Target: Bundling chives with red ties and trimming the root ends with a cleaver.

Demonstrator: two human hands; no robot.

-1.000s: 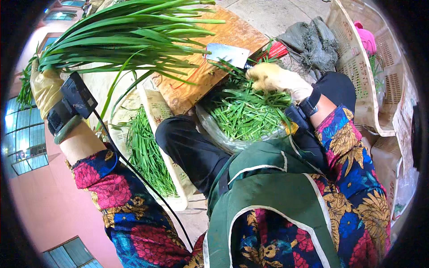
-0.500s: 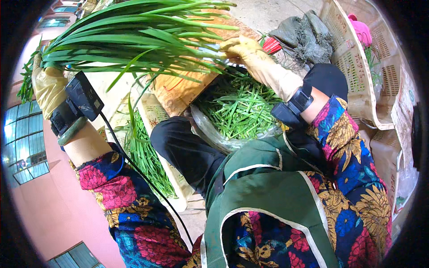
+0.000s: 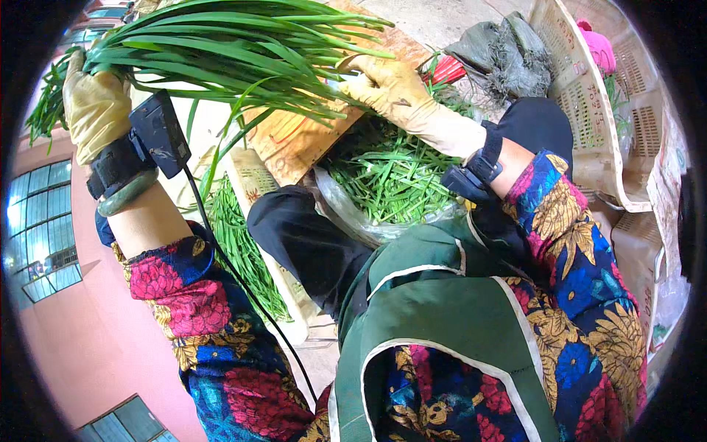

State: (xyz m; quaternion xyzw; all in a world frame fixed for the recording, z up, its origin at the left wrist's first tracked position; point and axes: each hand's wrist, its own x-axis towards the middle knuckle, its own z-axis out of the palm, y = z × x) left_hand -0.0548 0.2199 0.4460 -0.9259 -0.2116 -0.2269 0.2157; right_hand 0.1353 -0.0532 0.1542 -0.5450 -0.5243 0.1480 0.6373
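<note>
1. Here, head view: gripping a long bunch of green leaves [image 3: 221,51] in the gloved left hand [image 3: 96,110], fingers wrapped tight round the stems, holding it across the wooden board [image 3: 294,140].
2. Closing the gloved right hand [image 3: 387,88] over a knife among the leaf tips, above the bag of cut greens [image 3: 390,184].
3. Risking, likely, a nicked glove, with loose leaves covering the blade.
4. Hiding most of the knife; blurring the baskets [image 3: 589,110] at the rim.
</note>
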